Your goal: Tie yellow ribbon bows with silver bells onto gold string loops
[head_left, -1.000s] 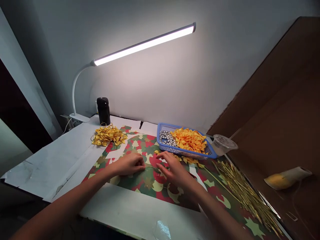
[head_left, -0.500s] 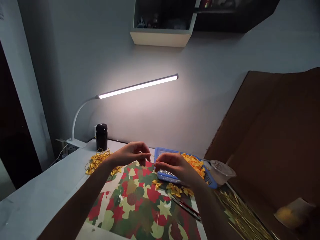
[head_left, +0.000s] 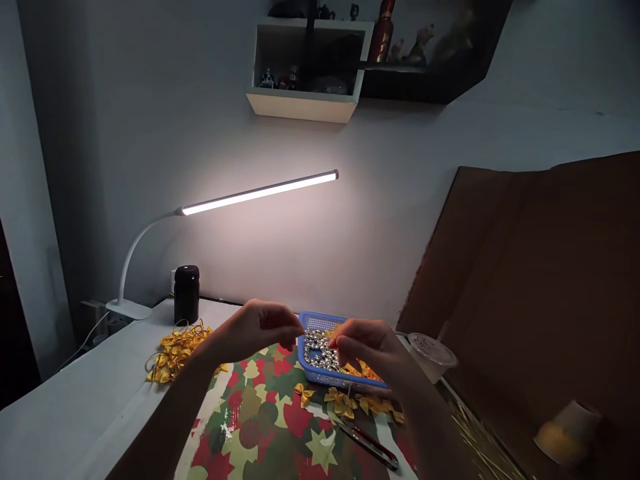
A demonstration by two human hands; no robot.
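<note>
My left hand (head_left: 267, 330) is raised over the table with thumb and fingers pinched together. To its right, my right hand (head_left: 367, 343) is also pinched, in front of a blue plastic basket (head_left: 305, 373). Whatever lies between the fingertips is too small to make out. Silver jingle bells (head_left: 320, 353) fill the basket's left part, and orange-yellow ribbon bows (head_left: 365, 370) lie in its right part, partly hidden by my right hand. Several gold bows (head_left: 341, 403) rest in front of the basket. Beside my left forearm is a heap of gold bows with cord loops (head_left: 180, 350).
A patterned sheet (head_left: 270, 420) covers the table's middle, with a red and black cutter-like tool (head_left: 373, 445) on it. Gold strands (head_left: 483, 433) lie at right near a lidded plastic cup (head_left: 433, 353) and cardboard (head_left: 525, 267). A black jar (head_left: 187, 295) and lit lamp (head_left: 260, 193) stand behind.
The view has tilted up and turned slightly right. My hands have parted a little, and more of the bells shows between them. A thin yellow strand near my fingertips no longer shows clearly.
</note>
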